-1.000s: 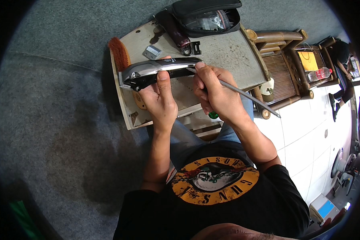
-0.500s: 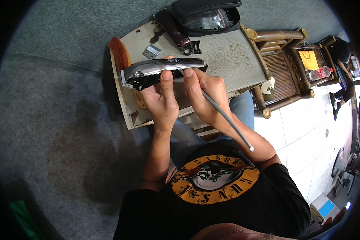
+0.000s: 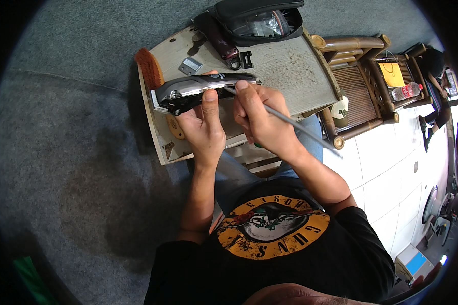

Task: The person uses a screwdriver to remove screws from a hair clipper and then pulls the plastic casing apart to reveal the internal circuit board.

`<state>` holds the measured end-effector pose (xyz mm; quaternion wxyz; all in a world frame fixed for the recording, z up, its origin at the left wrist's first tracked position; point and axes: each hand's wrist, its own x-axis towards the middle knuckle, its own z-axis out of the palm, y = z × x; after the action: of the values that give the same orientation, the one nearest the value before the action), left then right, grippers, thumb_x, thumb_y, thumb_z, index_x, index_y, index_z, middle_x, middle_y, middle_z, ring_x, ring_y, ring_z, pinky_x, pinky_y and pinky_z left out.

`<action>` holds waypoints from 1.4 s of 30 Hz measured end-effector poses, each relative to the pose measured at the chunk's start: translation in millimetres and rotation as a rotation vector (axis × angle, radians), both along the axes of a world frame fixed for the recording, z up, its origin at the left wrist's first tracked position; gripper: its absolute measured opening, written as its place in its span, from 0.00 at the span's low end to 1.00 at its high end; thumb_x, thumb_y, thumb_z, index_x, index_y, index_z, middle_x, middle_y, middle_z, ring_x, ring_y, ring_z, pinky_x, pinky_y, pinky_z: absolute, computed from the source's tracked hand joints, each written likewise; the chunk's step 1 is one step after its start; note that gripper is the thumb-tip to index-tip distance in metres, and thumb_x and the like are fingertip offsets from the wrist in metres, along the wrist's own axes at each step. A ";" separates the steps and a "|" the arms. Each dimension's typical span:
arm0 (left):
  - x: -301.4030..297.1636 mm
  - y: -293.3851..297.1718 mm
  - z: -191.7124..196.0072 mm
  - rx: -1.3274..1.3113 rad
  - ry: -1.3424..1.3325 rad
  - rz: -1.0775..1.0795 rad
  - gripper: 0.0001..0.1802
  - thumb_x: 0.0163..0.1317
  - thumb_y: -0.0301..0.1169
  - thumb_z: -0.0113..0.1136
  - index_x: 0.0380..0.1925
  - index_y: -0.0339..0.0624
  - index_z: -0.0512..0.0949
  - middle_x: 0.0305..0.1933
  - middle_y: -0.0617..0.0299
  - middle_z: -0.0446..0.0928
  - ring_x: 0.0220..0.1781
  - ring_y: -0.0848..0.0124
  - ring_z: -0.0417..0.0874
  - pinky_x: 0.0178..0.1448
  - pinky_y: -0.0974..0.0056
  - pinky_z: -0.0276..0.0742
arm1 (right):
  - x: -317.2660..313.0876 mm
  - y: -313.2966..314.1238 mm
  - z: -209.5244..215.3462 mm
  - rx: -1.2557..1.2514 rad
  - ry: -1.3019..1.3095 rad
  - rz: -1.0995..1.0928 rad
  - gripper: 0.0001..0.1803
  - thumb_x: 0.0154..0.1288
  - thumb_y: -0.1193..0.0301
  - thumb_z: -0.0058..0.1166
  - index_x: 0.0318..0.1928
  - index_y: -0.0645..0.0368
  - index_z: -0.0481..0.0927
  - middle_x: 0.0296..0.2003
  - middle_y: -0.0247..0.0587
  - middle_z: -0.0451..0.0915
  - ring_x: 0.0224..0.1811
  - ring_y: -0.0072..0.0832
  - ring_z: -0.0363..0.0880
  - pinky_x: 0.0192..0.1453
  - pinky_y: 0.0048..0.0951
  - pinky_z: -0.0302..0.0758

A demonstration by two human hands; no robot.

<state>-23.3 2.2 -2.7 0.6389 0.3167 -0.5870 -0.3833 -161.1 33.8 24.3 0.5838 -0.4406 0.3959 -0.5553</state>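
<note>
My left hand grips a grey and black hair clipper from below, thumb up across its side, holding it level above a small worn wooden table. My right hand pinches a thin metal rod, a long slim tool, whose tip touches the clipper's body near its right end. The rod's shaft slants down to the right past my wrist.
On the table lie a reddish brush, a small metal clipper blade, a dark maroon clipper, a small black part and an open black pouch. A bamboo chair with a plastic bottle stands right. Grey carpet lies left.
My right hand swung the rod: its free end went from right to low toward my arm, then back up right. The tip stays at the clipper, which my left hand keeps steady.
</note>
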 end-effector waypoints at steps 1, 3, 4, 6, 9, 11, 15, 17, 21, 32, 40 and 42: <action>-1.1 0.7 0.2 0.003 -0.014 0.013 0.22 0.77 0.31 0.57 0.60 0.25 0.66 0.59 0.42 0.79 0.60 0.62 0.82 0.65 0.60 0.77 | 2.9 0.1 -4.2 -0.128 0.157 -0.105 0.24 0.82 0.61 0.46 0.27 0.63 0.74 0.15 0.41 0.72 0.14 0.32 0.72 0.21 0.35 0.67; -3.5 3.5 2.4 0.008 -0.041 0.042 0.23 0.77 0.31 0.57 0.61 0.25 0.64 0.59 0.42 0.78 0.60 0.62 0.82 0.65 0.59 0.78 | 12.0 1.2 -8.7 -0.384 0.470 -0.313 0.21 0.80 0.66 0.48 0.28 0.65 0.74 0.15 0.49 0.73 0.14 0.44 0.75 0.21 0.40 0.69; -2.1 4.1 2.8 0.018 -0.038 0.028 0.24 0.77 0.31 0.57 0.61 0.25 0.64 0.60 0.41 0.78 0.60 0.62 0.82 0.65 0.59 0.78 | 13.5 3.1 -4.9 -0.449 0.547 -0.343 0.17 0.78 0.71 0.50 0.29 0.67 0.75 0.18 0.57 0.73 0.19 0.54 0.77 0.24 0.43 0.71; 0.0 4.9 3.2 0.038 -0.030 -0.005 0.24 0.76 0.31 0.58 0.62 0.25 0.62 0.60 0.41 0.78 0.61 0.61 0.82 0.65 0.59 0.79 | 14.8 3.3 -4.8 -0.396 0.496 -0.330 0.18 0.79 0.70 0.49 0.28 0.67 0.75 0.17 0.56 0.73 0.18 0.51 0.77 0.24 0.42 0.71; -2.8 4.2 4.0 0.038 -0.007 0.004 0.23 0.76 0.31 0.58 0.61 0.25 0.64 0.60 0.42 0.78 0.60 0.62 0.82 0.65 0.60 0.79 | 15.8 3.6 -2.1 -0.237 0.231 -0.252 0.24 0.82 0.66 0.45 0.25 0.65 0.73 0.15 0.45 0.72 0.14 0.35 0.74 0.21 0.36 0.67; -0.9 4.4 4.9 0.033 -0.025 0.000 0.22 0.76 0.31 0.59 0.60 0.26 0.65 0.59 0.42 0.79 0.60 0.62 0.82 0.65 0.60 0.78 | 12.0 6.6 6.7 -0.059 0.012 -0.134 0.27 0.83 0.63 0.43 0.23 0.63 0.72 0.15 0.39 0.72 0.13 0.27 0.71 0.20 0.32 0.65; -4.2 3.9 5.5 -0.042 -0.073 0.076 0.23 0.79 0.38 0.55 0.57 0.23 0.75 0.57 0.46 0.82 0.58 0.64 0.83 0.64 0.61 0.76 | 7.5 7.5 16.5 0.162 -0.303 0.017 0.24 0.83 0.56 0.40 0.26 0.54 0.64 0.14 0.31 0.65 0.07 0.19 0.58 0.10 0.23 0.61; -5.5 3.6 5.4 -0.049 -0.076 0.059 0.23 0.79 0.38 0.55 0.57 0.24 0.74 0.57 0.46 0.82 0.58 0.64 0.83 0.65 0.60 0.76 | 7.5 7.8 15.2 0.195 -0.363 0.013 0.24 0.82 0.56 0.41 0.27 0.53 0.63 0.14 0.31 0.63 0.06 0.19 0.56 0.09 0.24 0.61; -5.0 3.2 3.8 -0.069 -0.078 0.054 0.23 0.78 0.38 0.56 0.56 0.24 0.73 0.57 0.45 0.82 0.58 0.64 0.83 0.64 0.60 0.77 | 8.6 10.4 17.5 0.201 -0.361 -0.005 0.24 0.83 0.56 0.41 0.26 0.54 0.65 0.14 0.31 0.65 0.07 0.18 0.57 0.10 0.23 0.61; 0.5 4.2 1.9 -0.048 -0.047 0.074 0.24 0.79 0.37 0.54 0.58 0.23 0.70 0.56 0.44 0.81 0.57 0.64 0.84 0.63 0.61 0.78 | 14.3 11.2 10.4 -0.171 0.342 -0.253 0.25 0.82 0.64 0.44 0.26 0.68 0.77 0.16 0.47 0.74 0.17 0.31 0.75 0.26 0.35 0.72; 3.7 -0.8 1.2 -0.029 0.070 0.056 0.28 0.79 0.39 0.54 0.63 0.24 0.62 0.60 0.39 0.75 0.63 0.62 0.79 0.69 0.57 0.76 | -6.4 4.9 1.9 -0.070 0.274 -0.193 0.28 0.82 0.60 0.44 0.24 0.67 0.76 0.15 0.38 0.71 0.20 0.21 0.69 0.26 0.32 0.67; 5.8 -4.1 0.0 -0.025 0.074 0.049 0.28 0.79 0.40 0.54 0.63 0.25 0.62 0.61 0.38 0.74 0.64 0.60 0.79 0.71 0.56 0.75 | -11.2 4.9 4.2 -0.074 0.307 -0.198 0.28 0.82 0.60 0.44 0.24 0.67 0.76 0.15 0.38 0.70 0.20 0.21 0.68 0.26 0.33 0.67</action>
<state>-17.4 -1.8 -2.8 0.6731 0.3085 -0.5599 -0.3718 -172.3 38.6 28.5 0.4425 -0.5003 0.5010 -0.5503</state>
